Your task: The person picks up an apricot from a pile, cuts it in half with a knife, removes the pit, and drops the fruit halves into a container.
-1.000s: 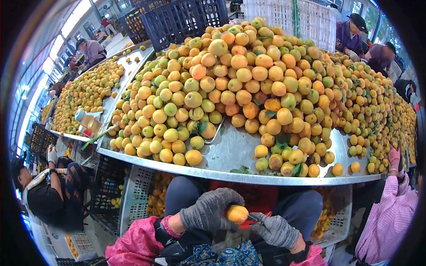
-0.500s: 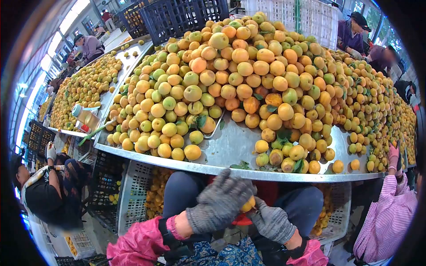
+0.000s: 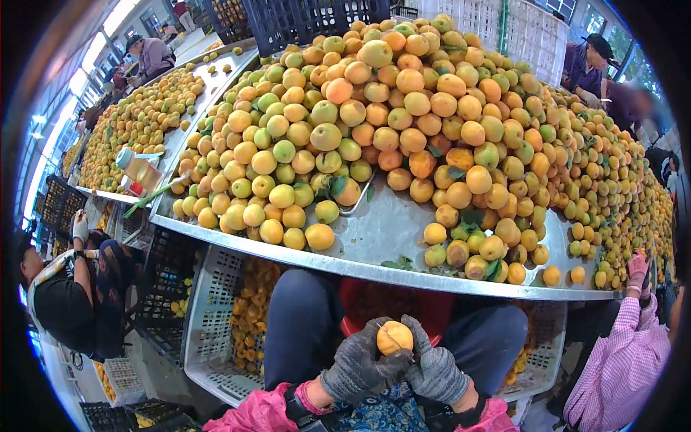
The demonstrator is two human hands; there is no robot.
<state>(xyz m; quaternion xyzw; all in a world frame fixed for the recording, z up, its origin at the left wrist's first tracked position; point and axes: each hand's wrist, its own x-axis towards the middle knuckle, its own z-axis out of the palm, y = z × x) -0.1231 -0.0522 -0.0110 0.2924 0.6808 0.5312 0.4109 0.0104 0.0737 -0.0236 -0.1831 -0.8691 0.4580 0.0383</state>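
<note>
An apricot (image 3: 394,337) with a dark line down its skin sits between my two gloved hands, over my lap. My left hand (image 3: 358,366), in a grey knit glove, is closed round its left side and underneath. The grey-gloved fingers of my right hand (image 3: 436,371) are bent against its right side; whether they also hold something small is hidden. Just beyond the hands, between my knees, is a red tub (image 3: 353,301) with a shadowed inside. A large heap of apricots (image 3: 327,137) covers much of the metal table (image 3: 374,241) in front of me.
Under the table edge, a white crate (image 3: 209,317) with opened apricots stands left of my legs, and another crate (image 3: 551,353) stands right. A metal hook-shaped rod (image 3: 358,209) lies by the heap. Co-workers sit on both sides, one in a pink checked sleeve (image 3: 619,353).
Both hands have drawn down toward my lap. My left hand has turned from covering the apricot to cradling it, so the fruit and the red tub now show. The view has shifted slightly.
</note>
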